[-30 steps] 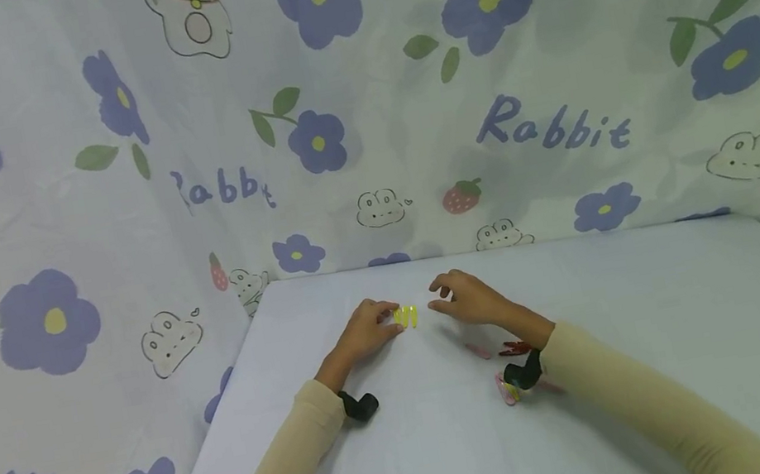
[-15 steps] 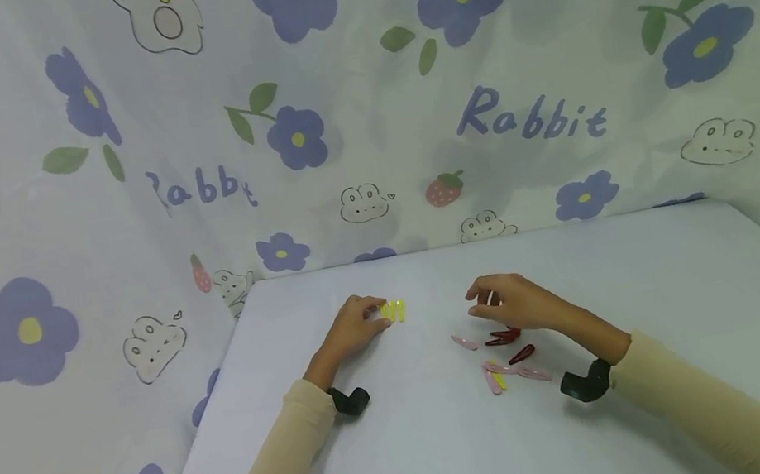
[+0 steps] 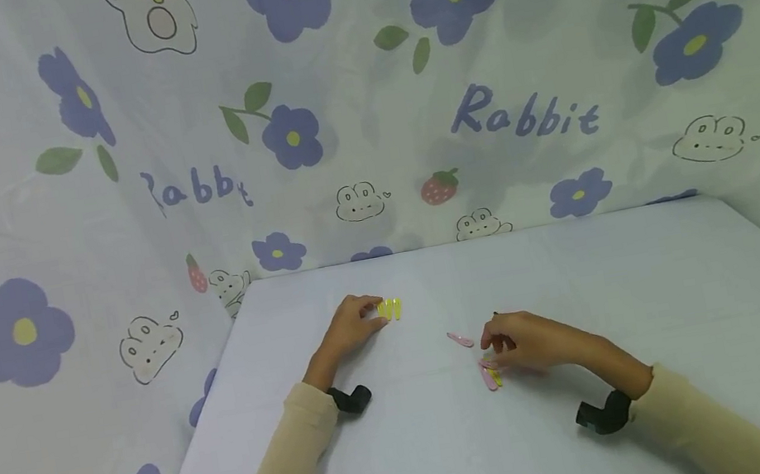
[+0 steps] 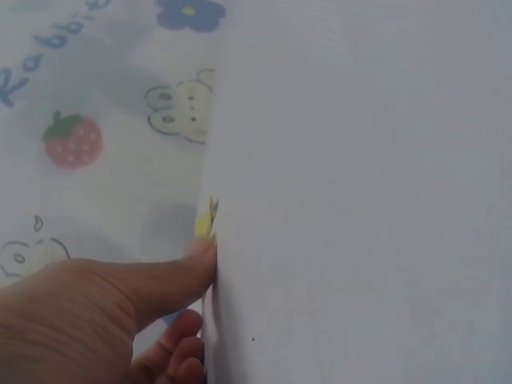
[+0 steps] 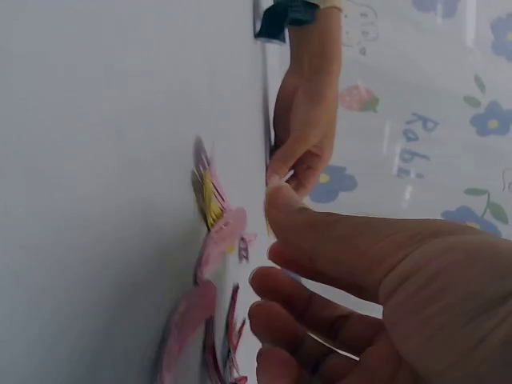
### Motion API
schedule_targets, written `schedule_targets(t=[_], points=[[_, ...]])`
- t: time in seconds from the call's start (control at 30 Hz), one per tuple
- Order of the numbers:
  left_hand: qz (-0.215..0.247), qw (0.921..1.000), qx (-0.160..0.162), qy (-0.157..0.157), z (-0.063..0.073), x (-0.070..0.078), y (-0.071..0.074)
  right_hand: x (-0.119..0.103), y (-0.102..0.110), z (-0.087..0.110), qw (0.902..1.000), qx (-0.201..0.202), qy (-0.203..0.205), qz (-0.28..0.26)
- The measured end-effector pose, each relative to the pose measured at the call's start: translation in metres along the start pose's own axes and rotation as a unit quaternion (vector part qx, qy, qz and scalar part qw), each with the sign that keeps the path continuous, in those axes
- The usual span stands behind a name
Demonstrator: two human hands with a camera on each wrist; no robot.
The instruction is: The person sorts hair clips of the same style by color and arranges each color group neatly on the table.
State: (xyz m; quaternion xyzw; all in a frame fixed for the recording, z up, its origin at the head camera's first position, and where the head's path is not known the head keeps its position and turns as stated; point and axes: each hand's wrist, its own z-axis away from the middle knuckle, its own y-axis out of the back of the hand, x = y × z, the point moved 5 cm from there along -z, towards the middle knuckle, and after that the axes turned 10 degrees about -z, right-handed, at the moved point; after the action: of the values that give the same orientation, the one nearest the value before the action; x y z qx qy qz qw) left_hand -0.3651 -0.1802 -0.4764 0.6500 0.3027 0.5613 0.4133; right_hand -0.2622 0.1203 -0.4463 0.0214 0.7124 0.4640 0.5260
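Snap hair clips lie on the white table. My left hand (image 3: 350,327) pinches the leftmost of the yellow hair clips (image 3: 396,309), which stand side by side in a short row. In the left wrist view the thumb covers most of that yellow clip (image 4: 204,223). Farther right, my right hand (image 3: 537,341) hovers low over a loose pile, its fingers bent and apart with nothing seen between them. A pink hair clip (image 3: 488,378) and a yellow one (image 3: 497,377) peek out beside its fingertips. Dark red clips (image 5: 233,332) show in the right wrist view; in the head view the hand hides them.
A single pink hair clip (image 3: 460,339) lies left of the right fingertips, between the two hands. The white tabletop (image 3: 423,448) runs back to a patterned cloth wall (image 3: 365,147), with more cloth along the left side.
My right hand has moved away from the yellow row, rightward and nearer to the body, down over the loose pile. My left hand stays at the row. The head view has shifted slightly.
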Motion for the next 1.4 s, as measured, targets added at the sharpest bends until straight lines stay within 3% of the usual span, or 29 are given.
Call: schedule_targets(t=[0.23,0.67,0.87,1.1,1.23,1.4], points=[[0.013,0.9999,0.002,0.001,0.000,-0.001,-0.003,0.002,-0.014,-0.001,0.9993,-0.014,0.026,0.023],[0.011,0.9992,0.037,-0.007,0.004,-0.003,-0.004,0.006,-0.010,-0.001,0.9997,-0.016,-0.013,-0.011],[0.016,0.9991,0.039,-0.006,0.005,-0.003,-0.004,0.007,-0.006,-0.001,0.9994,0.004,-0.027,0.023],[0.020,0.9990,0.039,-0.004,0.005,-0.003,-0.004,0.003,-0.005,-0.001,0.9983,0.008,0.034,0.046],[0.019,0.9992,0.036,-0.005,0.006,-0.002,-0.004,0.002,-0.012,0.001,0.9980,-0.006,0.035,0.053],[0.016,0.9990,0.041,-0.008,0.008,-0.001,-0.003,-0.001,-0.015,0.001,0.9975,0.008,0.030,0.064]])
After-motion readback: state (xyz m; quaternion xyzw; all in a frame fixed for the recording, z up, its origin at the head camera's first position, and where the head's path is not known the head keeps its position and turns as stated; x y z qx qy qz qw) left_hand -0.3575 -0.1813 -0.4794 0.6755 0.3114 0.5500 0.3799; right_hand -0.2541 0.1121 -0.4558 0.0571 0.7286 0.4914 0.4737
